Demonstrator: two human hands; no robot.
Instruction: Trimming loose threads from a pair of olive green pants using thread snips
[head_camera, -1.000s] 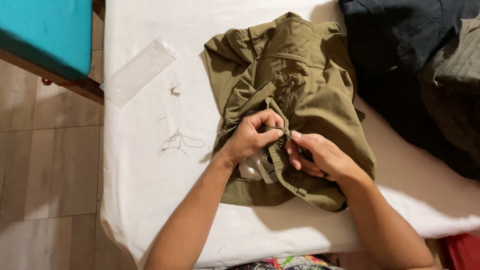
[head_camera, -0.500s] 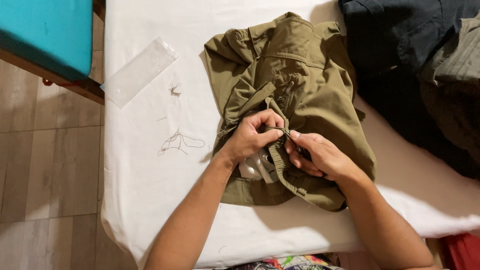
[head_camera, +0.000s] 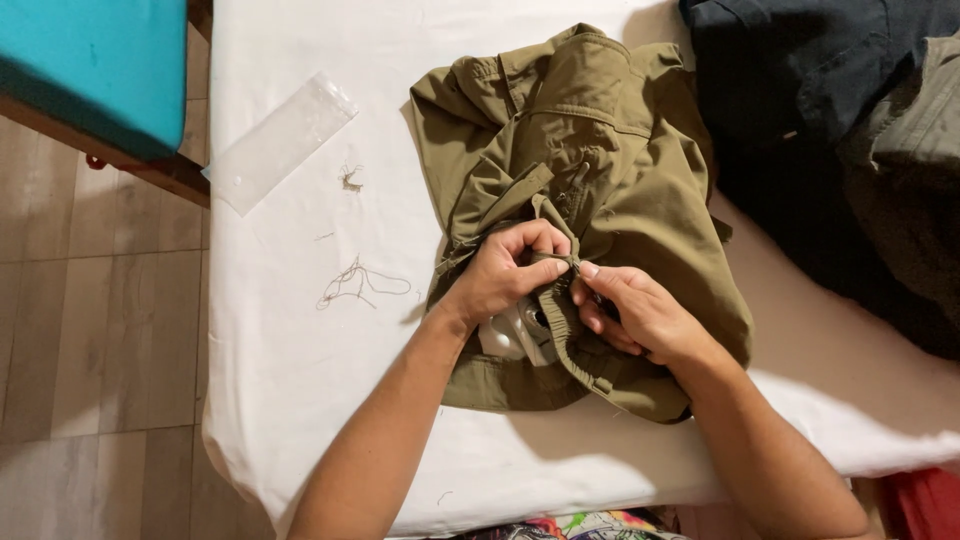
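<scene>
Nothing shifted since earlier | your left hand (head_camera: 505, 272) and right hand (head_camera: 640, 312) both pinch a seam of the crumpled olive-green cloth garment (head_camera: 590, 170) | white-covered table (head_camera: 300, 360).

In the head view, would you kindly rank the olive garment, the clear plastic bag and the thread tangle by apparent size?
1. Olive garment, far the largest.
2. Clear plastic bag.
3. Thread tangle, smallest.

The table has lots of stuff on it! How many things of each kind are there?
Green clothes: 1, the olive garment that the left hand and right hand pinch.
Dark clothes: 1 pile, too bunched to split into pieces.
Clear plastic bags: 1.
Loose thread bits: 2, a tangle and a small tuft.
Total: 5.
</scene>
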